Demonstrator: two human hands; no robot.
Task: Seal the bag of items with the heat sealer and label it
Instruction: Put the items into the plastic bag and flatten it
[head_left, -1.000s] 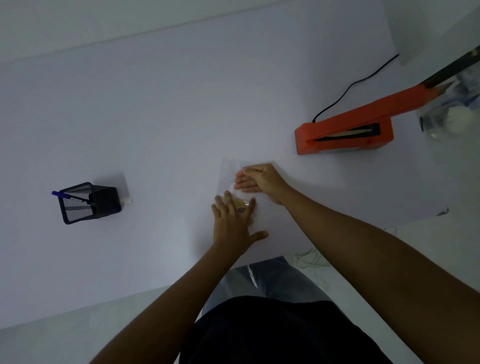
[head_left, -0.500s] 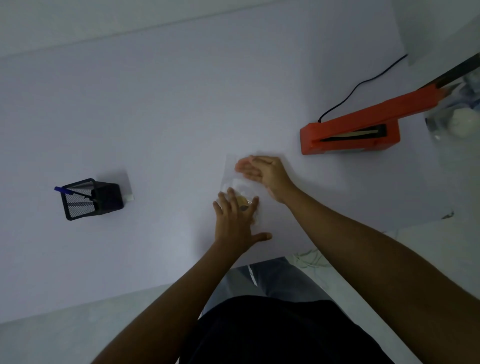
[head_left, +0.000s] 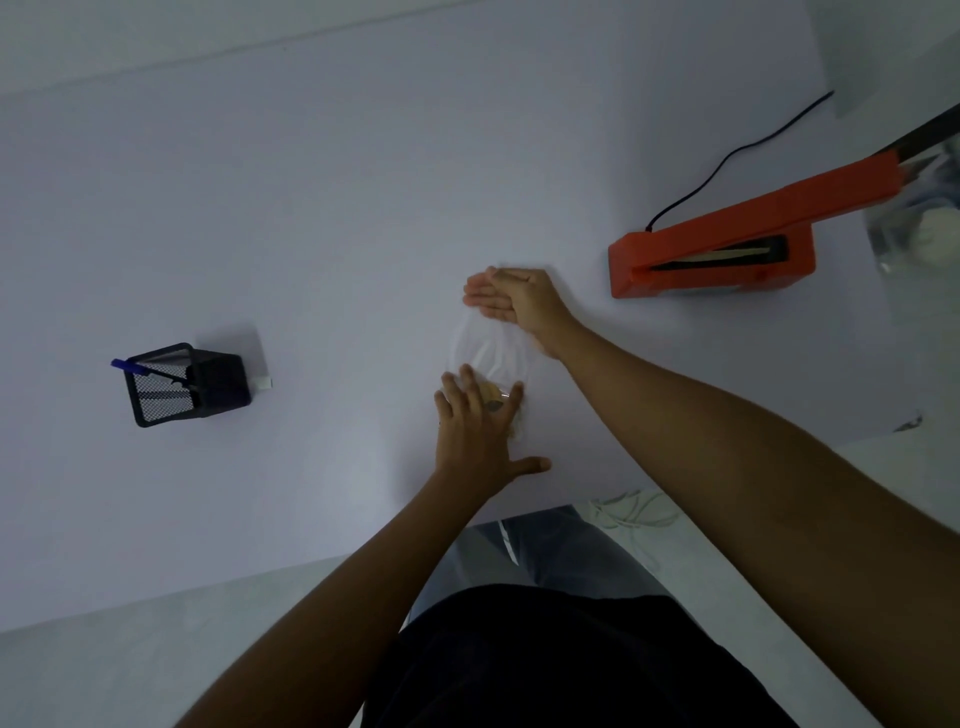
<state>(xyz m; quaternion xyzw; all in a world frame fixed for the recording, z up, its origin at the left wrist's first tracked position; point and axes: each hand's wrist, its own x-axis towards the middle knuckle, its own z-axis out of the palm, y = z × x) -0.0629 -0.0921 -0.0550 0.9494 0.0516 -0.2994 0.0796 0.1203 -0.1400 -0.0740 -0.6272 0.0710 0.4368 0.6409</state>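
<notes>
The bag (head_left: 488, 358) lies flat on the table (head_left: 311, 208), long axis running away from the person. The left hand (head_left: 478, 431) presses open-palmed on its near end; the right hand (head_left: 511, 301), fingers flat, presses the far mouth and is nearer the sealer (head_left: 711, 260).

Light was dim and even, with a bluish-grey cast. A white table (head_left: 311, 208) filled most of the view, its surface plain and matte. Its far edge ran as a faint line toward 11 o'clock, with a pale wall (head_left: 156, 31) beyond it. The near edge slanted across 7 o'clock, where a pale grey floor (head_left: 104, 670) showed below it. At 5 o'clock, loose white cords (head_left: 636, 512) lay on the floor just past the table's edge.
</notes>
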